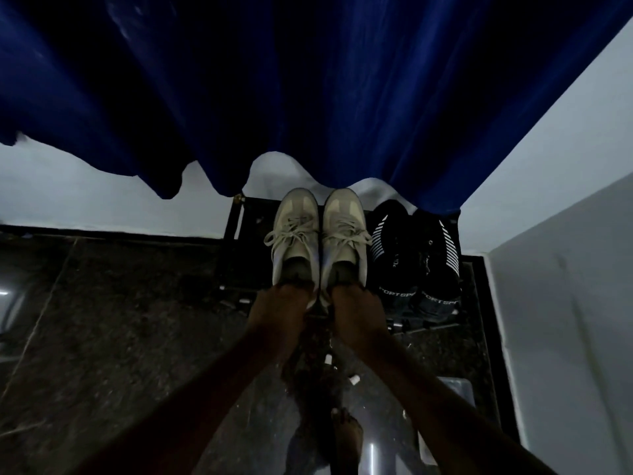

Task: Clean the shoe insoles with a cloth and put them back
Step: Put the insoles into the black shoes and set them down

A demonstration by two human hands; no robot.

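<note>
Presently, the left sneaker point(296, 234) and the right sneaker point(344, 234) lie side by side and touching, toes toward the wall, on the black shoe rack point(236, 241). The insoles cannot be seen; they are judged to be inside the shoes. The left hand point(281, 303) grips the heel of the left sneaker, and the right hand point(356, 303) grips the heel of the right sneaker, fingers curled over the collars. A heel grip suits drawing both shoes straight back, off the rack.

Clearances: a pair of black sport shoes point(416, 255) stands just beside the right sneaker, so sideways travel there is blocked. The blue curtain point(308, 80) hangs close over the toes. The dark floor point(120, 320) on the left offers open room; the person's foot point(346, 430) stands below the hands.
</note>
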